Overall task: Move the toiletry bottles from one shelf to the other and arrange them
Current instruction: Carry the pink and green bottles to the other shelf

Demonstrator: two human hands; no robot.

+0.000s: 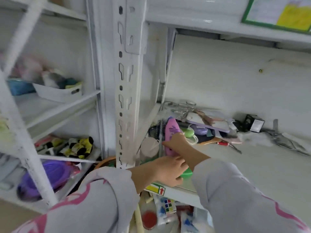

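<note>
Hands on shelf: right grips pink bottle (left on green item).

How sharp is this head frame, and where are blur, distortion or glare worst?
Head view: soft overall; motion blur heaviest at the left shelf frame; wide-angle bending shows in the slotted upright; right hand on the pink bottle stays readable; lighting flat, no harsh glare.

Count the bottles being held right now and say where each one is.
2: a purple bottle in the right hand, and a green bottle under the left hand. Clutter and blur may hide others.
</note>
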